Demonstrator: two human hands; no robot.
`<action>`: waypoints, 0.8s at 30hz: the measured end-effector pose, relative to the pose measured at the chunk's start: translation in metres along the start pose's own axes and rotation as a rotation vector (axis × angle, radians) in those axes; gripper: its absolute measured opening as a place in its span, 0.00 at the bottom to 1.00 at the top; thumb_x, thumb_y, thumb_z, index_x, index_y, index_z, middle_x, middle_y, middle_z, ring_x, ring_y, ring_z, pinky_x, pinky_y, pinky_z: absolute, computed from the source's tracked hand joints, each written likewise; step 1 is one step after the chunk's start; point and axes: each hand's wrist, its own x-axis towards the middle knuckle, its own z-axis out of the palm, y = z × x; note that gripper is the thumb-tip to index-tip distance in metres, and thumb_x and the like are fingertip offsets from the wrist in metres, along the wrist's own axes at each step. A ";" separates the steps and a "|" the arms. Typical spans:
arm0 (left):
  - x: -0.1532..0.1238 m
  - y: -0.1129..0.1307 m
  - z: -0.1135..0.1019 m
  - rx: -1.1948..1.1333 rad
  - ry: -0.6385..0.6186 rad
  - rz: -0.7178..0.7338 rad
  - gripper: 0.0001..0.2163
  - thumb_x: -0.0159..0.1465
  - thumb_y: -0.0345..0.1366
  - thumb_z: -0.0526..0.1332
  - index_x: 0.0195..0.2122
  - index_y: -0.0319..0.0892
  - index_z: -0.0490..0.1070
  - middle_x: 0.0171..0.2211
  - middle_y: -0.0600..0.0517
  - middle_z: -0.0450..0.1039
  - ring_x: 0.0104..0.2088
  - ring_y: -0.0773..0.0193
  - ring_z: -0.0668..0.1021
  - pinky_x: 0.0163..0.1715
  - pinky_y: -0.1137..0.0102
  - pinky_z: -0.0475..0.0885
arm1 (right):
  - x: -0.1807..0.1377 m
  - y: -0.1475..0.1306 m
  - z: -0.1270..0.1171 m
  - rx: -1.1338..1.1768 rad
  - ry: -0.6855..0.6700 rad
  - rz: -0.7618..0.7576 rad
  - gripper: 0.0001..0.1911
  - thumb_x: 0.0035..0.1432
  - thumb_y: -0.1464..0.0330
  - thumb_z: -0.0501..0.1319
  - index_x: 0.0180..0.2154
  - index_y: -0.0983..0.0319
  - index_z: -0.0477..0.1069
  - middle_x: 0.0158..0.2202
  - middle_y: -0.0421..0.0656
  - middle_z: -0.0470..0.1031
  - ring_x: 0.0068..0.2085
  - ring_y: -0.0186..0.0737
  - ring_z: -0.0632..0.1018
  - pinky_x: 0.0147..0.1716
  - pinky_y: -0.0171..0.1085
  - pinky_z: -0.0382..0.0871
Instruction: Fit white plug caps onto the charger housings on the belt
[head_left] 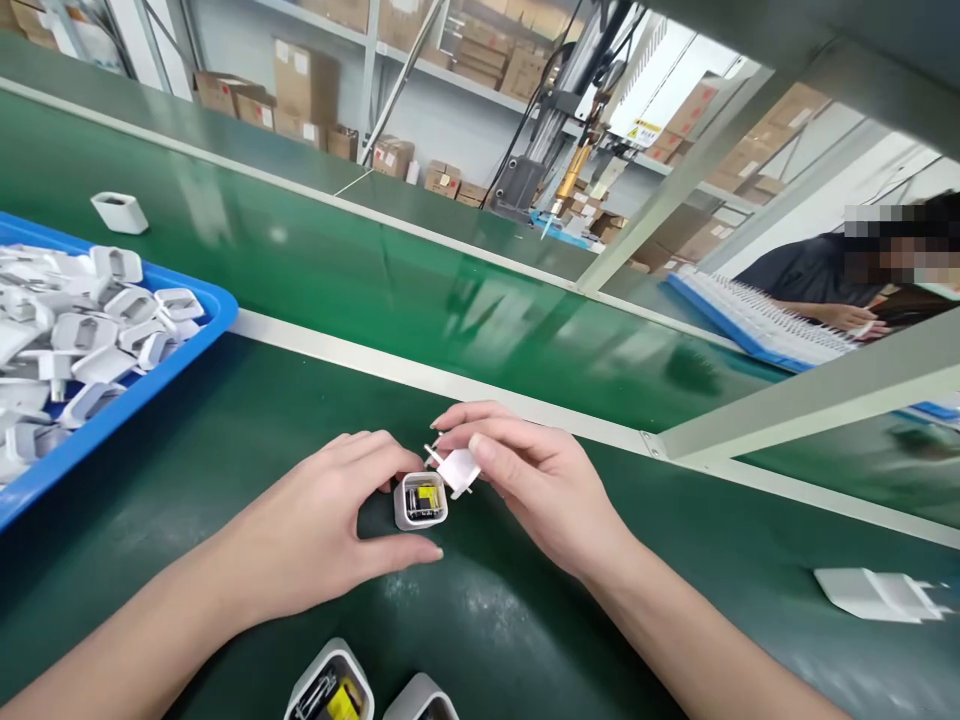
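My left hand (322, 525) grips a small white charger housing (421, 500), open end up, with a yellow part showing inside. My right hand (529, 470) pinches a white plug cap with metal prongs (455, 467), tilted just above the housing's right edge and touching or nearly touching it. Both hands hover over the dark green work surface (225, 440).
A blue tray (161, 365) full of white plug caps sits at left. Two more open housings (330, 690) lie at the bottom edge. An assembled charger (877, 592) lies right. One housing (120, 212) rides the green conveyor belt (375, 270). A co-worker's hand (844, 318) works far right.
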 end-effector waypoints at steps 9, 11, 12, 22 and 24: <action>0.003 0.001 0.000 -0.051 0.002 -0.024 0.04 0.66 0.40 0.65 0.38 0.48 0.73 0.34 0.58 0.71 0.37 0.65 0.72 0.34 0.71 0.64 | -0.007 0.004 0.011 -0.255 -0.069 -0.113 0.09 0.63 0.70 0.69 0.46 0.56 0.79 0.56 0.45 0.69 0.51 0.42 0.78 0.53 0.43 0.75; 0.003 0.001 0.000 -0.057 0.003 -0.025 0.04 0.66 0.40 0.65 0.37 0.48 0.72 0.35 0.58 0.71 0.37 0.65 0.72 0.35 0.71 0.64 | -0.007 0.000 0.008 -0.473 -0.092 -0.153 0.06 0.63 0.71 0.69 0.42 0.57 0.80 0.50 0.44 0.71 0.49 0.41 0.77 0.51 0.41 0.74; 0.003 0.001 0.000 -0.057 0.006 -0.023 0.04 0.65 0.39 0.66 0.37 0.48 0.72 0.35 0.58 0.72 0.37 0.65 0.72 0.35 0.71 0.64 | -0.007 -0.002 0.007 -0.531 -0.097 -0.169 0.05 0.63 0.71 0.68 0.42 0.57 0.79 0.46 0.43 0.72 0.46 0.40 0.76 0.47 0.40 0.74; 0.003 0.001 0.000 -0.042 0.018 0.025 0.04 0.65 0.37 0.67 0.38 0.46 0.73 0.37 0.58 0.73 0.37 0.65 0.72 0.37 0.70 0.64 | -0.008 -0.018 0.013 -0.798 -0.142 -0.334 0.03 0.69 0.74 0.61 0.40 0.61 0.72 0.37 0.42 0.74 0.37 0.38 0.71 0.37 0.38 0.66; 0.003 0.001 0.000 -0.041 0.017 0.022 0.04 0.65 0.37 0.67 0.37 0.45 0.73 0.36 0.58 0.72 0.36 0.66 0.72 0.36 0.70 0.64 | -0.009 -0.019 0.016 -0.802 -0.134 -0.313 0.05 0.67 0.76 0.61 0.38 0.62 0.72 0.35 0.41 0.73 0.36 0.37 0.70 0.36 0.37 0.64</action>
